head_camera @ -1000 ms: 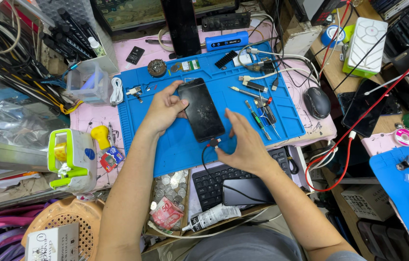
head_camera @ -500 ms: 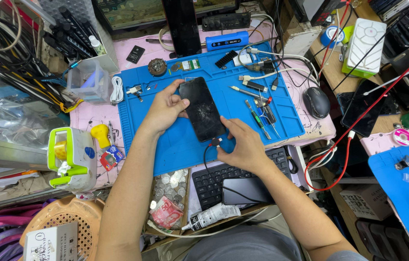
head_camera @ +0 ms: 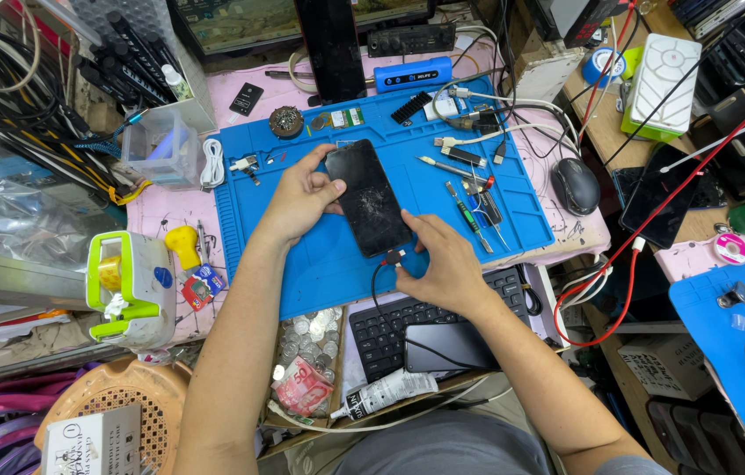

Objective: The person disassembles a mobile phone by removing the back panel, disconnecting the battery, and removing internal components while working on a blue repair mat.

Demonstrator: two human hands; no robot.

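Note:
A black smartphone (head_camera: 368,195) with a cracked screen lies on the blue work mat (head_camera: 320,264). My left hand (head_camera: 300,195) grips its upper left edge, thumb on the glass. My right hand (head_camera: 438,259) holds the phone's lower end, where a black cable with a red-tipped plug (head_camera: 390,258) meets the bottom edge. The cable drops off toward the keyboard (head_camera: 390,327).
Screwdrivers and tweezers (head_camera: 469,200) lie on the mat's right side, a black mouse (head_camera: 576,185) beyond. A second dark phone (head_camera: 447,345) rests on the keyboard. A green-white tape dispenser (head_camera: 126,286), a tray of coins (head_camera: 306,339) and a glue tube (head_camera: 381,394) sit near me.
My right hand has slid up to the phone's lower end at the cable plug. The phone has shifted slightly; my left hand stays on its upper edge.

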